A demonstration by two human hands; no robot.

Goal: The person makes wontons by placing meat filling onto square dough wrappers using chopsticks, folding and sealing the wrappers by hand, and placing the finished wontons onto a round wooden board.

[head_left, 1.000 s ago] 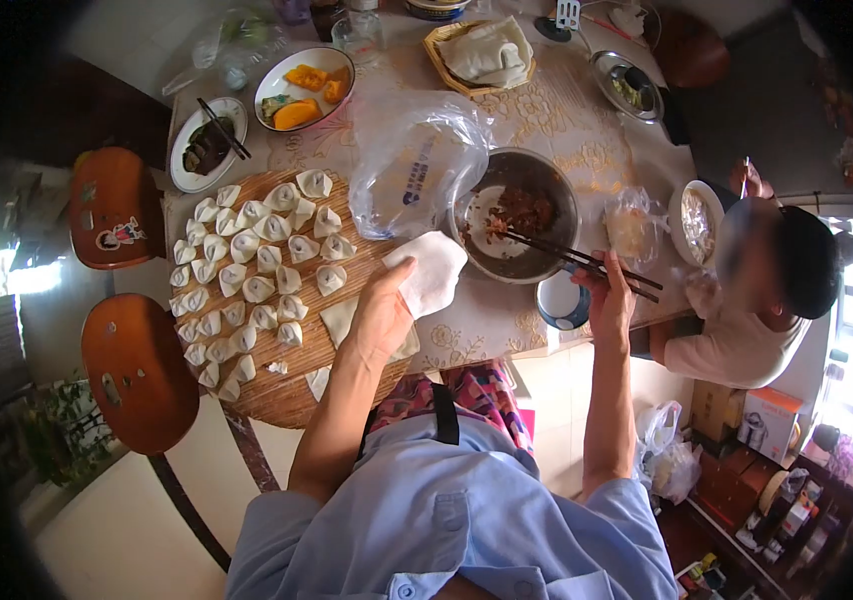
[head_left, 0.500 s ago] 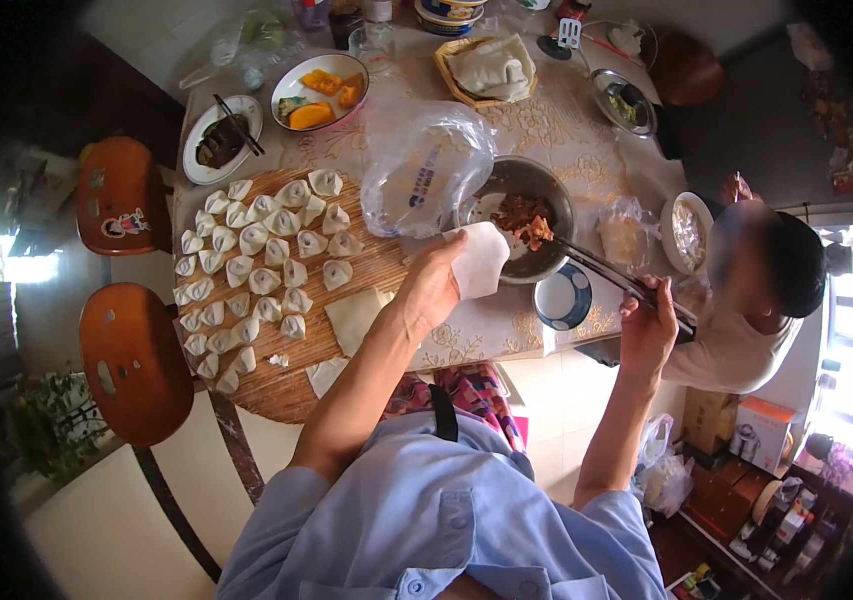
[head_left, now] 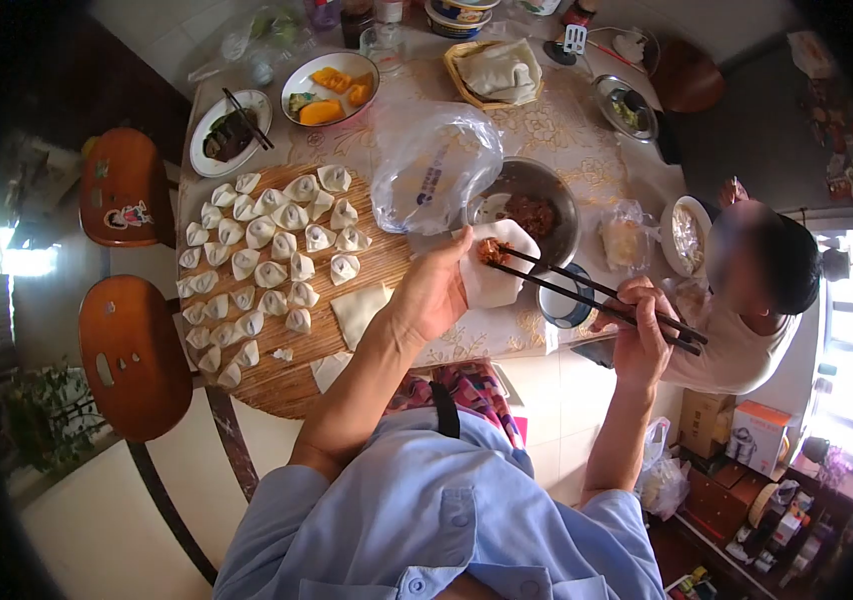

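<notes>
A thin white wrapper (head_left: 495, 284) lies across the fingers of my left hand (head_left: 434, 285), its thumb on the edge. Dark chopsticks (head_left: 602, 300) are gripped in my right hand (head_left: 643, 335); their tips touch a lump of reddish filling (head_left: 493, 251) on the wrapper. Just behind stands a metal bowl (head_left: 564, 205) with more filling inside. Many folded dumplings (head_left: 271, 273) sit in rows on the round wooden board (head_left: 292, 385) to the left, beside a flat stack of wrappers (head_left: 361, 312).
A clear plastic bag (head_left: 437, 165) lies against the bowl. A small blue-rimmed bowl (head_left: 565, 305) is under the chopsticks. Plates of food and a cloth-lined basket (head_left: 494, 75) stand farther back. At the right sits another person (head_left: 747, 340) beside a white bowl (head_left: 687, 235).
My right hand has carried a lump of filling on the chopsticks from the metal bowl onto the wrapper. My left hand has moved slightly right, holding the wrapper flatter.
</notes>
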